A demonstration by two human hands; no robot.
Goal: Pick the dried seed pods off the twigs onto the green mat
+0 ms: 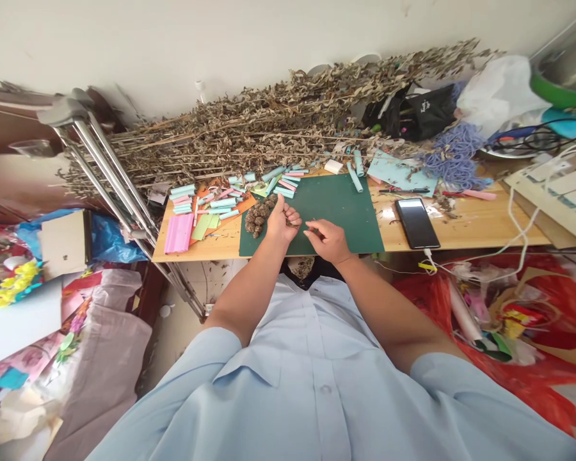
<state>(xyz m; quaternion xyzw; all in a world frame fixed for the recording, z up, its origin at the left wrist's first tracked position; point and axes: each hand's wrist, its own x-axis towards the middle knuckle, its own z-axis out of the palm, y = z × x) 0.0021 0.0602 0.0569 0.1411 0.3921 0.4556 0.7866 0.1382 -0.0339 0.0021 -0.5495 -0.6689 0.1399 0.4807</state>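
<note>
Over the dark green cutting mat, my left hand is closed in a fist with the thumb up. Brown bits of dried leaves show at its curled fingers. Just to the right, apart from it, my right hand has its fingers bent together in a pinch near the mat's front edge. Whatever lies between those fingertips is too small to make out. A pile of brown, crumbly balls sits on the mat, beside my left hand.
Dried leafy stalks are heaped along the wall. Rolled coloured papers and a pink pad lie to the left. On the right are a phone on a cable, purple cord and a power strip. Metal crutches lean at left.
</note>
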